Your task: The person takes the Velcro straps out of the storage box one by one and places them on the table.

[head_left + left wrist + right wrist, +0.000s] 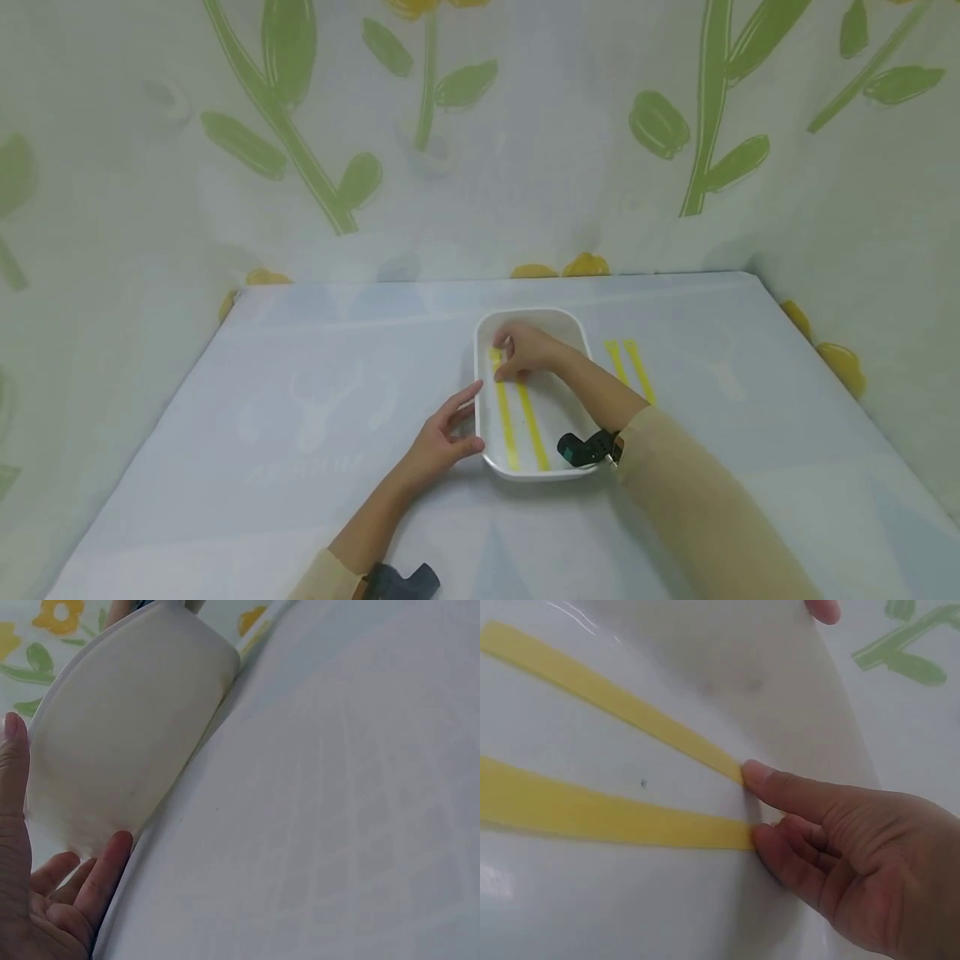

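A white rectangular tray [555, 417] sits on the table, with two flat yellow strips lying lengthwise inside, a left strip [507, 427] and a right strip [534, 429]. My right hand [528, 347] reaches into its far end, fingers bent downward. In the right wrist view the thumb touches the upper strip [615, 697], while a fingertip is at the end of the lower strip [615, 814]; thumb and finger stand apart. My left hand [442, 437] rests against the tray's left outer wall [135, 727], thumb and fingers spread.
Two more yellow strips [633, 367] lie on the table to the right of the tray, partly behind my right forearm. A pale cloth covers the table [262, 467]. A flower-patterned curtain [525, 183] surrounds its far edge and sides.
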A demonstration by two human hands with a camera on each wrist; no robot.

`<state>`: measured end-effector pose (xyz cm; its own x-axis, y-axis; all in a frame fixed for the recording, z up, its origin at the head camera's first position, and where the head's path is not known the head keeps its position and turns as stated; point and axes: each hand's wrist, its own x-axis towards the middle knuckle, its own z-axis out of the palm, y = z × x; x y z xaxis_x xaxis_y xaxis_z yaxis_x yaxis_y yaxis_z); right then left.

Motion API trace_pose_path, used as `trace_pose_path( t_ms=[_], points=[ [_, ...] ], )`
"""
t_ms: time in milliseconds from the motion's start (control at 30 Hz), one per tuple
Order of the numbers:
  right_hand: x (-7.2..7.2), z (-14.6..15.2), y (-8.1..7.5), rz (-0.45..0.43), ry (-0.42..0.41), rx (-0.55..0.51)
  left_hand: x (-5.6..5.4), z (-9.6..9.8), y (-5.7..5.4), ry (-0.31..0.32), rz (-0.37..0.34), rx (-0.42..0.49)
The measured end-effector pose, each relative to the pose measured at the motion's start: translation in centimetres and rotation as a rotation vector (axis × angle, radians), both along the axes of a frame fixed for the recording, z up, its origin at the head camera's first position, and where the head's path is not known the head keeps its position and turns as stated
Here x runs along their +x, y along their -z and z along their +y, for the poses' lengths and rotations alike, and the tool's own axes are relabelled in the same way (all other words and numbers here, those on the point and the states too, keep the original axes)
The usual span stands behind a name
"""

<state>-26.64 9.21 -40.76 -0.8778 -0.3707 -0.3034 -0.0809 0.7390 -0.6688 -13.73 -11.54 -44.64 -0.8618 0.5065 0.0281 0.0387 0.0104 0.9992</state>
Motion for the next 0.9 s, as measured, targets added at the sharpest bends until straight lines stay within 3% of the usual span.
trace_pose_path(
  t_ms=[467,900],
  points=[
    [-0.1,-0.3,-0.1,0.035,-0.029,-0.067,-0.1,0.1,0.2,-0.006,0.039,0.013],
    [0.2,0.1,-1.0,-0.087,-0.017,-0.298,0.2,0.0,-0.1,-0.020,0.001,-0.023]
  ],
)
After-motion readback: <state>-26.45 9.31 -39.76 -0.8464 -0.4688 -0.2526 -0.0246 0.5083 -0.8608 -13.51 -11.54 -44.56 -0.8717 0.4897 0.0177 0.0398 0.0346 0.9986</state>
